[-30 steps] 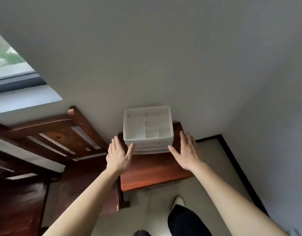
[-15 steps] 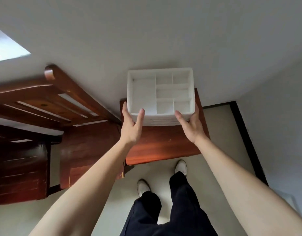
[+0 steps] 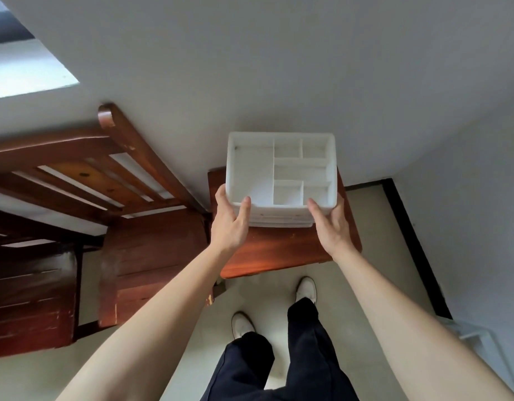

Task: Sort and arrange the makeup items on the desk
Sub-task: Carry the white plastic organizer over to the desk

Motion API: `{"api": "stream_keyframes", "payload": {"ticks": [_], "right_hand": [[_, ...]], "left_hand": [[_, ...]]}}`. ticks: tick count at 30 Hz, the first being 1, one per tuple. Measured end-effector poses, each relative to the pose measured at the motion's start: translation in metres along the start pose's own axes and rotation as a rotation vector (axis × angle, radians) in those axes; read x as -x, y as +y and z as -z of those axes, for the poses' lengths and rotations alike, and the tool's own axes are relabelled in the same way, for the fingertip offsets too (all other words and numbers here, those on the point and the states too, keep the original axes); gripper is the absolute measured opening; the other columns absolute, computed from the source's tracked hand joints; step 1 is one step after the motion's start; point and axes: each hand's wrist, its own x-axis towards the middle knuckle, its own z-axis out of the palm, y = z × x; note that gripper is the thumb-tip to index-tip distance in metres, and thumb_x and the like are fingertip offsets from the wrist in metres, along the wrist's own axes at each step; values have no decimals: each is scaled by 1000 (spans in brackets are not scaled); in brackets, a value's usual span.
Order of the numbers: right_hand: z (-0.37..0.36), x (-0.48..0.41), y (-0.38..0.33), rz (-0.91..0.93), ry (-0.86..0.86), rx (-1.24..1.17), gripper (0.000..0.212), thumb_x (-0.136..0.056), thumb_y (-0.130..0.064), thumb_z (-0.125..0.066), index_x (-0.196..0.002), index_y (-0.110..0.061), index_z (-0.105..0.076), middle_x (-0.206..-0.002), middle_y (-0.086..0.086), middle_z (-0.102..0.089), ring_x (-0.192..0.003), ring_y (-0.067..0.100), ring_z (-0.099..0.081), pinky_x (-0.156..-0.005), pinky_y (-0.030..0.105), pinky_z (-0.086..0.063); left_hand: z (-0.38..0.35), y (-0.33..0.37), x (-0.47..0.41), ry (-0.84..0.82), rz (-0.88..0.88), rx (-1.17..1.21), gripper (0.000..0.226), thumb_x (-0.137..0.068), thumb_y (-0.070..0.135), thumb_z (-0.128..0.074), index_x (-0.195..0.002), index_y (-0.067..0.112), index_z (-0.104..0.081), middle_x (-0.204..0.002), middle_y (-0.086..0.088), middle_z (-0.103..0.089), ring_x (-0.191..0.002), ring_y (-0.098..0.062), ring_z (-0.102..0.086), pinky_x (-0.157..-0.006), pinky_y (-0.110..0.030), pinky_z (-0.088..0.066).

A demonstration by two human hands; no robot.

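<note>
A white organizer (image 3: 279, 135) sits at 12 o'clock from the person, over the far part of a small reddish-brown wooden table (image 3: 282, 250) that stands against a pale wall. Whether its base rests on the table or is raised off it, I cannot tell. Its open top is split into 6 compartments (1 large one on the left, 5 smaller ones on the right), all of them bare white inside, and its near face below the rim is ridged.

The left hand (image 3: 228, 224) grips the near left corner, at 7 o'clock on the organizer: the thumb presses the front wall up to the rim, and the fingers wrap the left side. The right hand (image 3: 331, 227) grips the near right corner, at 5 o'clock, thumb on the front rim, fingers mostly hidden along the right side.

A slatted wooden frame (image 3: 105, 169) lies at 9 o'clock from the table. 2 white shoes (image 3: 306, 287) stand on the light floor at 6 o'clock.
</note>
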Motion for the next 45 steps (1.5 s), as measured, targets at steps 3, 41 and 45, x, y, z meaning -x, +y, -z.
{"api": "stream_keyframes", "payload": {"ticks": [3, 41, 45], "right_hand": [[-1, 5, 1, 24, 59, 48, 56, -97, -59, -48, -141, -26, -43, -127, -8, -56, -121, 15, -50, -99, 28, -35], [12, 19, 6, 23, -121, 23, 45, -95, -30, -54, -139, -30, -48, -109, -14, -62, -111, 16, -55, -93, 31, -43], [11, 8, 6, 5, -183, -51, 41, -82, -32, -53, -122, -29, -60, -107, -8, -67, -106, 16, -59, -80, 28, -44]], "left_hand": [[1, -3, 8, 32, -32, -24, 57, -95, 54, -44, -141, 33, -16, -137, 3, -53, -115, -25, -58, -97, -43, -46], [13, -20, 39, 9, 134, 300, 41, -81, 26, -49, -121, 31, -56, -102, 8, -65, -99, -19, -61, -78, -34, -51], [6, -20, 35, 52, 200, 393, 21, -77, 30, -51, -94, 35, -63, -99, -1, -64, -99, -24, -60, -83, -41, -52]]}}
